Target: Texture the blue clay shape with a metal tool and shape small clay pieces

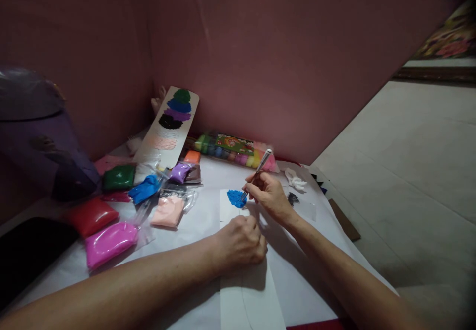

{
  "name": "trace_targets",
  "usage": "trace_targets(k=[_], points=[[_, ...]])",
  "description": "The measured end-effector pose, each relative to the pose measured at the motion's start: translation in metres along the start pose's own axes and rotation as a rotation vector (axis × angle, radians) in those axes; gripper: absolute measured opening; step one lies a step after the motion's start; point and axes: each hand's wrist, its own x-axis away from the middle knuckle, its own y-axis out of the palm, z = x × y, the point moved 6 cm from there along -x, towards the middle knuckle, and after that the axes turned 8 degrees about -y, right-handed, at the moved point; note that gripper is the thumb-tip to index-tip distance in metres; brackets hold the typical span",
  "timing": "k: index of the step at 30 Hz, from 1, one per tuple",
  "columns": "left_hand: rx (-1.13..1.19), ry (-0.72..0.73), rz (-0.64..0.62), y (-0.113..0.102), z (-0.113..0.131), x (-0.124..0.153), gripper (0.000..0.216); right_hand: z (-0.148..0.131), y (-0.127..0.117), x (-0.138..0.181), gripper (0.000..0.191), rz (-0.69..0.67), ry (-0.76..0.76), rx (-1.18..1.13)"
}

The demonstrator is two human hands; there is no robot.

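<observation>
My right hand (268, 195) is closed around a thin metal tool (260, 167) whose tip touches a patch of blue clay (236, 198) on a long white card strip (245, 290). My left hand (240, 243) rests on that strip as a loose fist, pressing it down; nothing shows in its fingers. A small white clay piece (295, 179) and a dark clay bit (292, 199) lie just right of my right hand.
Bags of coloured clay lie at left: pink (109, 243), red (91, 216), green (119, 177), blue (145, 189), peach (168, 211), purple (181, 172). A card with clay patches (169, 126) leans on the pink wall. A clay box (232, 150) stands behind. A dark phone (26, 255) lies far left.
</observation>
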Motion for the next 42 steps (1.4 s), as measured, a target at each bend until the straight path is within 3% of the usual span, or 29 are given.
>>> trace_targets(k=[9,17,26,32,38,42], points=[[-0.007,0.011,0.101,0.001,0.0,0.001,0.02,-0.001,0.019,0.006,0.005,-0.027,-0.036,0.083],[0.022,0.005,0.021,0.002,-0.001,0.0,0.015,-0.003,0.019,0.009,0.007,-0.03,-0.14,0.271],[0.031,-0.001,-0.016,0.0,-0.001,0.0,0.014,-0.008,0.021,0.007,0.006,-0.085,-0.12,0.2],[0.022,0.0,-0.007,0.0,-0.002,0.0,0.013,-0.007,0.017,0.006,0.007,-0.041,-0.147,0.194],[0.028,-0.003,0.004,0.001,-0.002,0.0,0.013,-0.006,0.022,0.006,0.006,-0.105,-0.134,0.195],[0.028,-0.003,0.003,-0.001,-0.001,0.0,0.015,-0.008,0.02,0.004,0.006,-0.066,-0.121,0.162]])
